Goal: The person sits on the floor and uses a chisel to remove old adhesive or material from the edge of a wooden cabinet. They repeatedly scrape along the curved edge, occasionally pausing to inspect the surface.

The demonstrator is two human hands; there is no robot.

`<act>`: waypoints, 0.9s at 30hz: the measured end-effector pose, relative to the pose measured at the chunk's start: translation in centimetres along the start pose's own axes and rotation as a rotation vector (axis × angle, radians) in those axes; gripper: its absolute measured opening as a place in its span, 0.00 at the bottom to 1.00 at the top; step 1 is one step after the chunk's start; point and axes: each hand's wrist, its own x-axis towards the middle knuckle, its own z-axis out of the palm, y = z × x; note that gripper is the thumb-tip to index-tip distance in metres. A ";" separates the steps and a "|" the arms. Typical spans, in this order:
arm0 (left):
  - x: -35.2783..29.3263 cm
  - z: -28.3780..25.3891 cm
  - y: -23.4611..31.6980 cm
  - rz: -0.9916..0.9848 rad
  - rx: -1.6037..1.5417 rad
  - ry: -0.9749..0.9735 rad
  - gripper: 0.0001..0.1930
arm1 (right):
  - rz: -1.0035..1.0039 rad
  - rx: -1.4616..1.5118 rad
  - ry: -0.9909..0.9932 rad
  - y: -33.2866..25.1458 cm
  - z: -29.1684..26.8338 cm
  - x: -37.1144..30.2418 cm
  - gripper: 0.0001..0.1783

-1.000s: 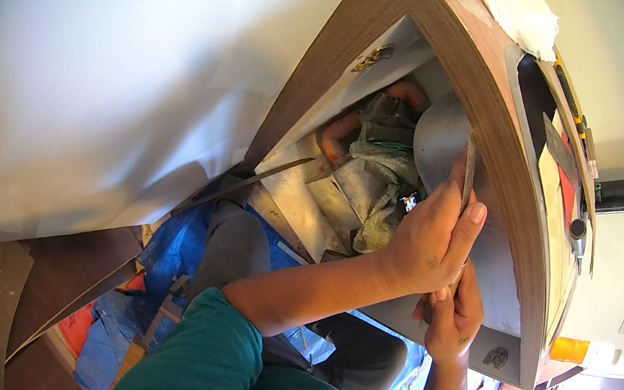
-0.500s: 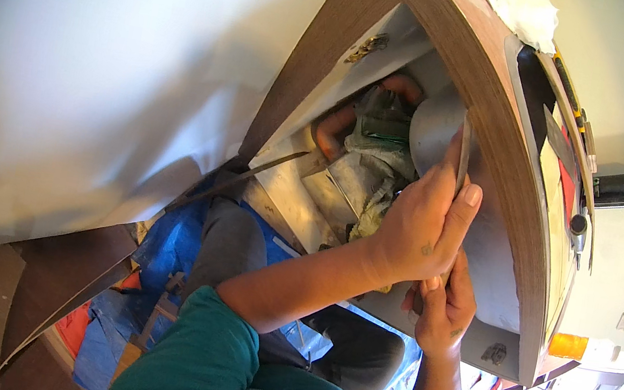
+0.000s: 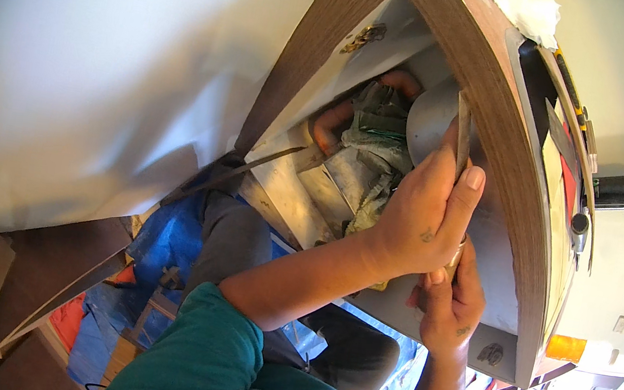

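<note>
Both hands are on what looks like a flat file point(image 3: 464, 133), a long narrow steel blade with a shiny collar by its handle. My left hand point(image 3: 427, 213) is closed around the blade, thumb on the near side, a finger stretched along it. Lower down, my right hand point(image 3: 454, 299) grips the handle, which its fingers mostly hide. The blade points up and away, close beside the inner edge of the brown wood-grain rim point(image 3: 495, 118) of a curved cabinet. Whether it touches that edge, I cannot tell.
Inside the cabinet lie orange-brown bent pipes point(image 3: 331, 126), a greenish cloth bundle point(image 3: 380, 128) and a grey round basin point(image 3: 431, 120). A dark thin strip point(image 3: 252, 163) leans at its left corner. On top stand a black bottle point(image 3: 623, 191) and a white cloth point(image 3: 525, 8). Blue sheeting point(image 3: 167, 233) covers the floor.
My left hand and the blade have slid a little upward along the rim. The shiny collar now shows between my hands. The view has shifted slightly.
</note>
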 end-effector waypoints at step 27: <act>1.0 0.4 0.3 -0.003 -0.046 0.092 0.21 | -0.043 -0.038 -0.003 -1.0 -0.3 1.1 0.29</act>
